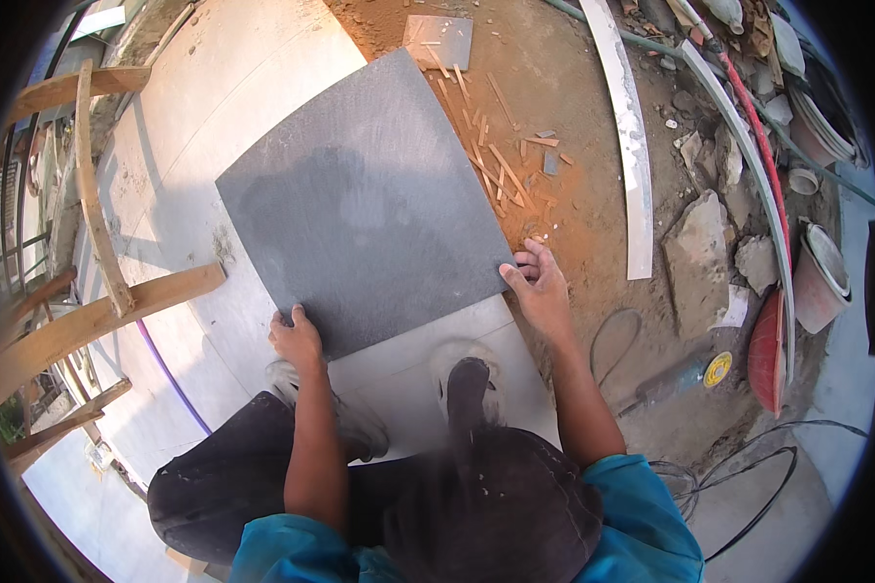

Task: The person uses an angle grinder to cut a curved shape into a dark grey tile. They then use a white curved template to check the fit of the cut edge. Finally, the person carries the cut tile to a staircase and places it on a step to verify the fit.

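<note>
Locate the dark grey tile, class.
In the head view, the dark grey tile is slightly left of upper centre, with the left hand and right hand at its near corners.

Bright daylight glares on the pale paving (262,73), shadows cross it, and fisheye distortion bends edges.

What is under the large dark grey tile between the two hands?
Pale flooring shows beside the left and near edges of the dark grey tile, and brown soil with thin wood strips beside its right edge. Whatever is directly underneath is covered.
</note>
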A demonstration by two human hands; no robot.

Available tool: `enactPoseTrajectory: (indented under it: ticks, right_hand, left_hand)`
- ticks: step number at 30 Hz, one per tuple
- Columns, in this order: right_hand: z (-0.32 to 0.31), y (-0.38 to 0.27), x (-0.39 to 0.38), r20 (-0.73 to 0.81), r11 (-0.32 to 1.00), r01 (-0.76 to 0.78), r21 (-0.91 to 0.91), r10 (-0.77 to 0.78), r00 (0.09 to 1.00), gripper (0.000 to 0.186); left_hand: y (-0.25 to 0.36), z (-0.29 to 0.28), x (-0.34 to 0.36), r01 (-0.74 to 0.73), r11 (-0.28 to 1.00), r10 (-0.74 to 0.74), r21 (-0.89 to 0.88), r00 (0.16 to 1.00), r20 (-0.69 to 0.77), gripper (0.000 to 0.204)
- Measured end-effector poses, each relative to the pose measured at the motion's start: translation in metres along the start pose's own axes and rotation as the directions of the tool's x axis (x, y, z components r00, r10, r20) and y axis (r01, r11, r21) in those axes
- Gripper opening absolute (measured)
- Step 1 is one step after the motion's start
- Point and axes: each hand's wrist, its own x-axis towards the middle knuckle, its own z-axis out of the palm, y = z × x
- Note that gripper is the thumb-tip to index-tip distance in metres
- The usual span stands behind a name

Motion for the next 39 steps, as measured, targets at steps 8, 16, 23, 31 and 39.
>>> enactPoseTrajectory:
  ticks: [8, 16, 23, 31, 39]
  right_hand:
    - [0.019, -0.013, 0.009, 0.085, 0.991, -0.094, -0.098, 0.103, 0.991, 0.025]
    - [-0.003, -0.057, -0.024, 0.056, 0.955, -0.156, 0.251, 0.147, 0.988, 0.015]
    - [0.006, -0.148, -0.059, 0.035, 0.795, -0.103, 0.598, 0.102, 0.994, 0.047]
    - [-0.016, -0.275, -0.078, -0.057, 0.897, -0.018, 0.442, 0.048, 0.997, 0.060]
    - [-0.027, -0.408, -0.223, -0.214, 0.886, 0.095, 0.455, 0.005, 0.977, 0.049]
  left_hand:
    - [-0.005, -0.002, 0.010, 0.358, 0.838, -0.350, -0.413, 0.932, 0.097, 0.051]
    - [0.035, -0.071, 0.032, 0.423, 0.895, -0.334, -0.142, 0.847, 0.413, 0.054]
    - [0.089, -0.147, 0.060, 0.712, 0.647, -0.209, -0.273, 0.510, 0.835, 0.085]
    - [0.114, -0.183, 0.032, 0.582, 0.786, -0.208, -0.207, 0.565, 0.799, 0.117]
    - [0.135, -0.328, -0.044, 0.686, 0.726, -0.285, -0.051, 0.367, 0.885, 0.108]
